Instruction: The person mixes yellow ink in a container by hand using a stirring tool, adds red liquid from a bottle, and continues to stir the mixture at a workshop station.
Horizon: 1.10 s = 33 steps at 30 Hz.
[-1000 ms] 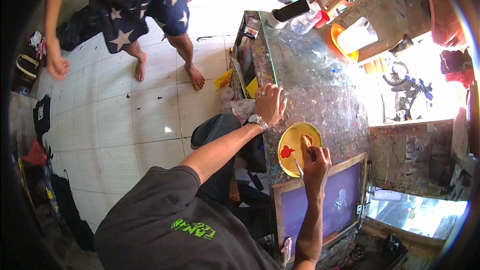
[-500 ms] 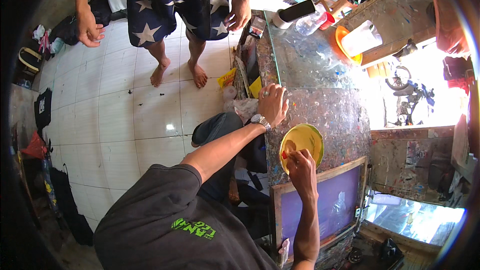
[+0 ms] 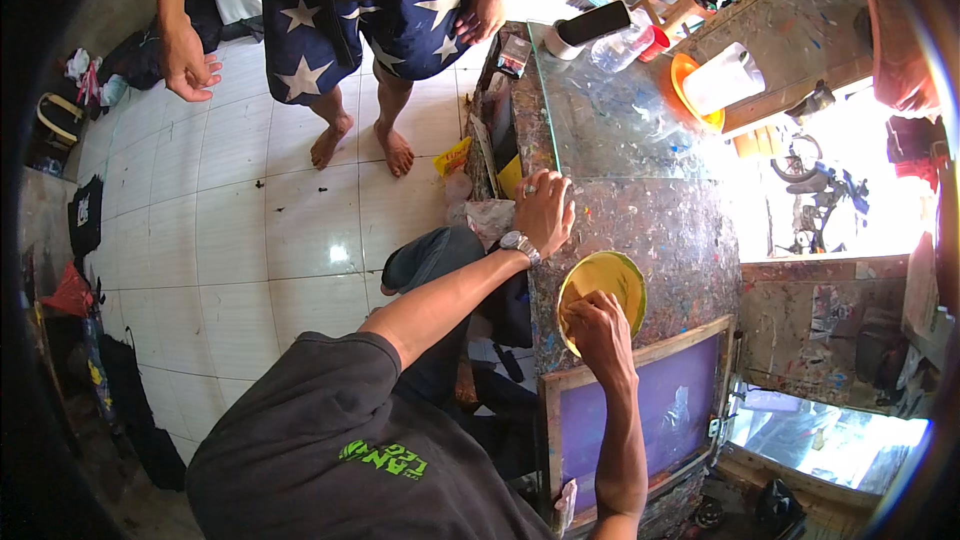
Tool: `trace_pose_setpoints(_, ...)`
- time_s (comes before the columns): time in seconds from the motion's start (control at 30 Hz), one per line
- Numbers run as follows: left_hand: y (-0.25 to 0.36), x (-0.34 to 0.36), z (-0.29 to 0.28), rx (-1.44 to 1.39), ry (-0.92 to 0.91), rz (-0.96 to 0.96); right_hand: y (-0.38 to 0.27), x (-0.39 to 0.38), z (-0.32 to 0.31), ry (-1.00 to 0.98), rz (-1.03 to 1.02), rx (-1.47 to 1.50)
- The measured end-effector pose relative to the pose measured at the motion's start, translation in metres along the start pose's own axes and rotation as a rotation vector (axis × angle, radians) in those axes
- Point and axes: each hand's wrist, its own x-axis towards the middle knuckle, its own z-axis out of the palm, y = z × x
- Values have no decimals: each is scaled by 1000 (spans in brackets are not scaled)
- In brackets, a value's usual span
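Note:
A round yellow bowl [image 3: 624, 285] stands on the paint-stained tabletop, with a yellowish-brown substance inside. Over its near-left side, my right hand [image 3: 600, 332] is closed with the fingers pinched and pointing down into the bowl. What the fingers hold is mostly hidden under them. My left hand [image 3: 544, 212], with a ring and a metal wristwatch [image 3: 520, 245], rests on the table's left edge beyond the bowl, fingers stretched out and holding nothing. Just nearer than the bowl lies a wooden-framed screen [image 3: 640, 420] with purple mesh.
A glass sheet [image 3: 630, 130] covers the far tabletop. On it are a dark phone-like object [image 3: 594, 22], a clear plastic bottle [image 3: 618, 48], a red cup [image 3: 654, 43] and a white container [image 3: 724, 77] by an orange dish [image 3: 684, 80]. Another person [image 3: 385, 30] stands barefoot on white tiles.
My right hand has shifted slightly within the bowl, and the small red piece at its fingertips is now hidden. The standing person has moved a little. My left hand stays nearly in place.

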Motion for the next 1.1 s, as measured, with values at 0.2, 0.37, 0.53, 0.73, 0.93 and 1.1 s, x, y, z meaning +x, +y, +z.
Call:
trace_pose_setpoints(0.2, -2, 0, 0, -35, 7, 7, 4, 2, 5, -22, 6, -13)
trace_pose_setpoints(0.37, 1, 0, -1, -44, -3, -6, 2, 5, 6, -7, 8, -33)
trace_pose_setpoints(0.53, -3, 0, 4, -6, -7, -6, 5, 3, 7, -20, 19, -40)
trace_pose_setpoints(0.73, -1, -1, 2, 5, 1, -3, -1, -1, -15, -37, 119, 133)
trace_pose_setpoints(0.93, -3, -2, 4, 10, 0, -5, -4, -3, -41, 4, 237, 242)
trace_pose_setpoints(1.1, -3, -2, 8, 3, -3, -10, -3, -6, -62, -56, 459, 545)
